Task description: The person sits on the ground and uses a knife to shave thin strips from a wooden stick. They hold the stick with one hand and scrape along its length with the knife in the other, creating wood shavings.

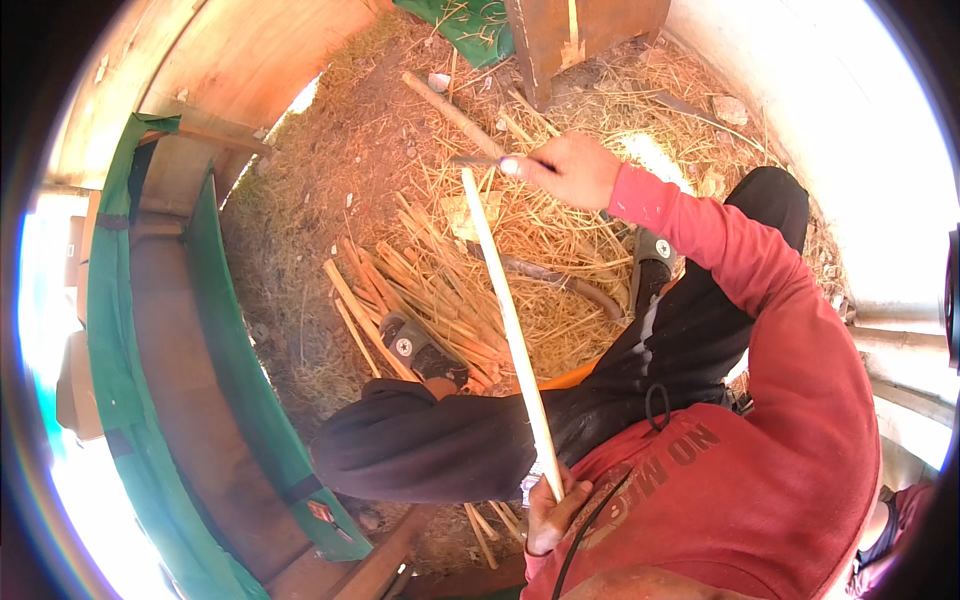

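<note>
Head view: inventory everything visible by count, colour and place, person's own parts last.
Pale stick: one, cream, centre
Blade: one, dark, upper middle
Split sticks: many, tan, left of centre
Shavings: uncountable, yellow, centre
Thick stick: one, tan, upper middle
Curved piece: one, brown, centre
Trough: one, brown with green edges, left
Board: one, brown, top
Cloth: one, green, top
Wall panels: several, tan, upper left
Sandals: two, dark, around centre
Trousers: one pair, black, lower middle
Sweatshirt: one, red, lower right
Left hand: one, lower, gripping pale stick
Right hand: one, upper, gripping blade
</note>
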A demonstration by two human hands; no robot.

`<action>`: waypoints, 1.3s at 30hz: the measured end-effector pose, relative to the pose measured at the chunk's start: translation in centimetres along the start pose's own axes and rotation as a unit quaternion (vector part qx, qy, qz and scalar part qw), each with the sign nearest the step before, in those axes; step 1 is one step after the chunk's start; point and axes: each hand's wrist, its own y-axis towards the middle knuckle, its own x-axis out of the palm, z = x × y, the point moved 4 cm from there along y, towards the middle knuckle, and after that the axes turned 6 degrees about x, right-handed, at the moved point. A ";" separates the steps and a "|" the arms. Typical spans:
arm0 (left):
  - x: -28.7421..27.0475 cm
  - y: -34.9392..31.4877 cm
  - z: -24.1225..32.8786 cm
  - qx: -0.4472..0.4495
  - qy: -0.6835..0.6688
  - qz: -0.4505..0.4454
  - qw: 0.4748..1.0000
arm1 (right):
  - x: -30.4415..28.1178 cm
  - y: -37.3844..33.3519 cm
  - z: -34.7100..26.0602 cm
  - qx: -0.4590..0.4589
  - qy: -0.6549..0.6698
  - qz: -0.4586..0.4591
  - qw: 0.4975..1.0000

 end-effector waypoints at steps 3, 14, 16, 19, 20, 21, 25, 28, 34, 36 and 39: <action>0.1 0.0 0.1 0.008 -0.015 -0.001 1.000 | 1.0 -1.6 -2.1 -0.148 0.003 -0.030 0.988; 0.1 -0.8 -0.6 0.006 -0.004 -0.054 0.999 | 1.3 1.2 2.4 0.070 -0.102 0.063 0.990; -0.3 -0.6 -0.9 -0.027 -0.064 -0.028 0.997 | 0.2 0.3 1.2 0.015 -0.081 0.064 0.995; -0.4 0.1 -1.3 -0.008 -0.078 -0.022 0.997 | 0.2 -0.6 -1.0 -0.072 0.009 0.047 0.996; -0.5 0.2 -1.2 -0.014 -0.089 -0.029 0.996 | 0.7 -0.9 -1.1 -0.101 0.036 0.026 0.994; -0.5 0.2 -1.3 -0.020 -0.100 -0.036 0.994 | 1.0 -1.3 -1.3 -0.130 0.064 0.004 0.989; -0.3 -0.2 -1.4 -0.025 -0.206 -0.072 0.976 | 2.9 -2.8 -2.2 -0.236 0.016 -0.082 0.968; -0.5 -0.3 -1.7 -0.043 -0.245 -0.109 0.962 | 2.5 -2.7 -2.5 -0.205 -0.012 -0.035 0.978; -0.2 0.1 -0.9 0.059 -0.028 -0.130 0.989 | 1.2 3.2 5.6 0.142 -0.078 0.050 0.986; -0.6 0.3 -1.3 -0.003 -0.201 -0.109 0.974 | -0.8 3.3 5.8 0.117 -0.013 0.094 0.989; 0.4 0.7 -0.6 -0.081 -0.297 -0.086 0.947 | -1.4 2.1 2.9 0.107 0.054 0.066 0.991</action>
